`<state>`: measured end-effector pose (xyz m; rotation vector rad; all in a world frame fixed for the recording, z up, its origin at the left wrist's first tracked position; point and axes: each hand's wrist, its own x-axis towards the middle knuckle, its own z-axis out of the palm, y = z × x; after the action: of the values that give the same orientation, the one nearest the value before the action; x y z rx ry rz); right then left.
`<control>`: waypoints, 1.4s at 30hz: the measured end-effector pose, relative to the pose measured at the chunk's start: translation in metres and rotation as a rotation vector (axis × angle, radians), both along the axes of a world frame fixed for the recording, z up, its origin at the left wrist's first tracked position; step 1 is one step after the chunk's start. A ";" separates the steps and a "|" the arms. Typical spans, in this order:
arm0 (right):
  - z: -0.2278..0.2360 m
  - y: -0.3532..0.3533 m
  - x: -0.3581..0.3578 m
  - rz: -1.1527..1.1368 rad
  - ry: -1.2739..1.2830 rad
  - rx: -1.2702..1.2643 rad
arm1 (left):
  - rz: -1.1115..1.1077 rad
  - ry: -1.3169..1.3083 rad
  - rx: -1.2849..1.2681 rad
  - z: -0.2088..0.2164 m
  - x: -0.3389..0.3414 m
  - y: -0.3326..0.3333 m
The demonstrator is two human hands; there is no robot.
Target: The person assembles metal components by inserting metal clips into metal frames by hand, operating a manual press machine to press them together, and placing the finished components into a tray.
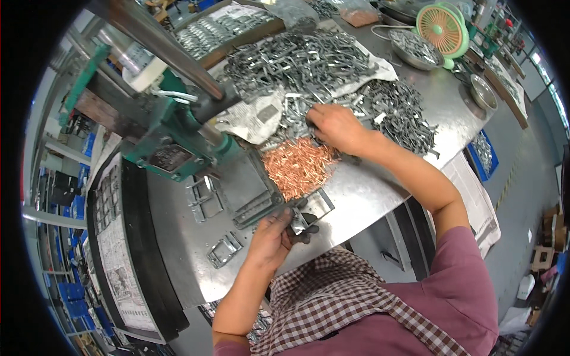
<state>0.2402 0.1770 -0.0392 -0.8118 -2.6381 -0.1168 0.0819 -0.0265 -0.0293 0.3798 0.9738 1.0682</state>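
My left hand (274, 236) is closed round a rectangular metal frame (322, 204) at the table's near edge; its dark-smudged fingers cover part of the piece. Just beyond lies a heap of small copper-coloured pins (295, 169). My right hand (337, 126) reaches past them, fingers bent down at small silver metal parts (291, 121). Whatever is between those fingertips is hidden. To the left of the pins stands a green bench press (172, 151) with a dark metal base (252, 193). Two metal frame pieces, one an assembled-looking bracket (225, 250), rest left of my left hand.
A big heap of metal brackets (297, 62) lies on paper at the back, with dark clips (399, 113) to its right. Farther right are metal bowls (417, 50) and a green fan (440, 29). A black-edged tray (124, 273) stands left; a blue bin (484, 155) sits lower right.
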 end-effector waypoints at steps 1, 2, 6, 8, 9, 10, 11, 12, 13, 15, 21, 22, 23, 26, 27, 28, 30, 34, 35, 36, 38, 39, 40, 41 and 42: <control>0.011 -0.005 0.007 -0.008 0.024 -0.141 | -0.010 0.034 -0.001 0.004 -0.001 0.000; 0.021 -0.015 0.017 0.054 0.019 -0.093 | -0.011 0.022 -0.010 0.001 -0.004 -0.001; 0.022 -0.073 0.064 0.154 -0.148 0.054 | -0.015 -0.050 -0.006 -0.008 -0.004 -0.002; 0.004 -0.093 0.079 0.255 -0.100 -0.058 | -0.027 -0.052 0.001 -0.007 0.004 0.000; 0.003 -0.095 0.086 0.252 -0.104 -0.051 | -0.030 -0.055 0.008 -0.006 0.008 0.002; 0.007 -0.098 0.087 0.212 0.006 -0.170 | -0.039 -0.041 0.002 -0.006 0.009 0.002; 0.012 -0.101 0.088 0.175 0.119 -0.287 | -0.045 -0.025 -0.004 -0.006 0.010 0.001; 0.017 -0.099 0.088 0.137 0.093 -0.307 | -0.044 -0.019 -0.001 -0.007 0.011 -0.002; 0.015 -0.094 0.088 0.136 0.103 -0.300 | -0.041 -0.023 0.005 -0.008 0.011 -0.003; 0.007 -0.086 0.085 0.235 -0.072 -0.212 | -0.029 -0.027 0.013 -0.008 0.010 -0.005; 0.025 -0.078 0.070 0.127 -0.156 -0.479 | -0.011 -0.077 0.033 -0.002 0.009 -0.007; 0.033 -0.079 0.065 0.174 -0.008 -0.569 | -0.016 -0.080 0.039 -0.005 0.009 -0.007; 0.042 -0.082 0.060 0.214 0.140 -0.663 | -0.003 -0.081 0.027 -0.005 0.007 -0.006; 0.053 -0.092 0.038 0.424 0.205 -0.715 | -0.039 -0.100 0.081 -0.002 0.004 -0.003; 0.052 -0.095 0.032 0.569 0.234 -0.756 | -0.041 -0.104 0.071 -0.001 0.004 -0.005; 0.047 -0.096 0.026 0.613 0.227 -0.735 | -0.022 -0.082 0.048 0.001 0.006 -0.003; 0.038 -0.096 0.024 0.585 0.241 -0.712 | -0.027 -0.062 0.048 0.004 0.008 0.002; 0.035 -0.098 0.024 0.595 0.258 -0.677 | -0.058 -0.035 0.069 0.001 0.007 0.003; 0.034 -0.098 0.024 0.607 0.271 -0.648 | -0.041 -0.052 0.061 0.000 0.008 0.003; 0.033 -0.099 0.024 0.597 0.273 -0.647 | -0.026 -0.067 0.053 0.000 0.009 0.002; 0.031 -0.100 0.024 0.569 0.174 -0.697 | -0.027 -0.068 0.048 0.001 0.010 0.002; 0.033 -0.100 0.026 0.564 0.177 -0.691 | -0.023 -0.069 0.043 0.002 0.011 0.002; 0.035 -0.100 0.028 0.568 0.168 -0.702 | -0.027 -0.064 0.049 0.003 0.012 0.001; 0.038 -0.100 0.030 0.572 0.159 -0.712 | -0.047 -0.068 0.073 0.001 0.013 0.001; 0.041 -0.102 0.032 0.575 0.128 -0.720 | -0.068 -0.071 0.097 -0.001 0.014 0.000</control>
<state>0.2723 0.0755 0.0014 -0.1902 -2.6645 1.0374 0.0957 -0.0261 -0.0306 0.4481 0.8422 1.0625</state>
